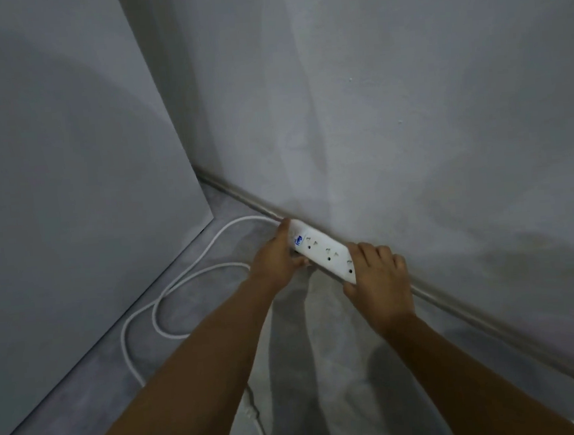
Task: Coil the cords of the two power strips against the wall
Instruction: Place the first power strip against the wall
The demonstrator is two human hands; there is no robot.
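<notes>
Nearest the camera we found the left forearm (188, 379) and the right forearm (463, 375), both bare and reaching forward to the foot of the wall (407, 105). The left hand (271, 256) was closed round the far end of a white power strip (322, 252), the end where the cord (156, 313) leaves it. The right hand (378, 282) gripped the opposite, nearer end, with bent fingers laid over the top face and the thumb on the edge towards us. The strip lay between the two hands, sockets upward and lengthwise against the skirting (475, 319). We could not tell whether it rested on the grey floor (71, 423). The cord ran left from the strip, lay on the floor in loose open loops beside a pale panel (68, 166), and passed beneath the left forearm. We observed only one strip.
</notes>
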